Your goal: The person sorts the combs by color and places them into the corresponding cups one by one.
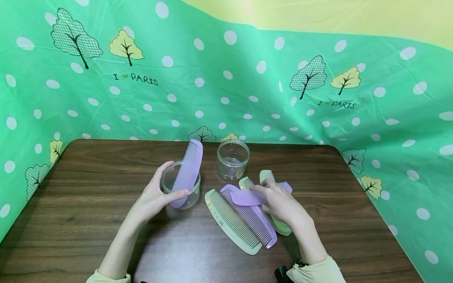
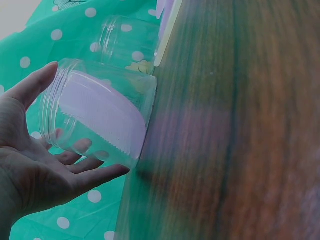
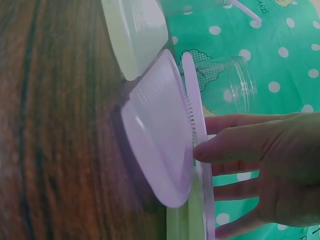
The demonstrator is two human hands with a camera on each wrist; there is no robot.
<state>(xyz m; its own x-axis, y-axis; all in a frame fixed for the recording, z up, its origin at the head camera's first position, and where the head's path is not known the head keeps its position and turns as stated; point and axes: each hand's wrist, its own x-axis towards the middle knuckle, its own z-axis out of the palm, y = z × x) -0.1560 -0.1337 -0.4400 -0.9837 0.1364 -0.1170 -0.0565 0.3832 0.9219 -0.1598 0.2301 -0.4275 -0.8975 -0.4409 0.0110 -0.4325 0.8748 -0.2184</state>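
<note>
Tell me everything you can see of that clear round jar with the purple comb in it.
The clear, round, wide-mouthed jar is smooth-walled plastic or glass, I can't tell which, with a ridged neck and no lid on. It stands upright on the dark brown wood-grain table, the person's bare left hand curled around it. A purple, fine-toothed comb leans inside, its upper end poking above the rim.

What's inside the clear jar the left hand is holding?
A purple comb leans inside the jar. In the head view, the left hand covers part of the comb with its thumb.
</note>
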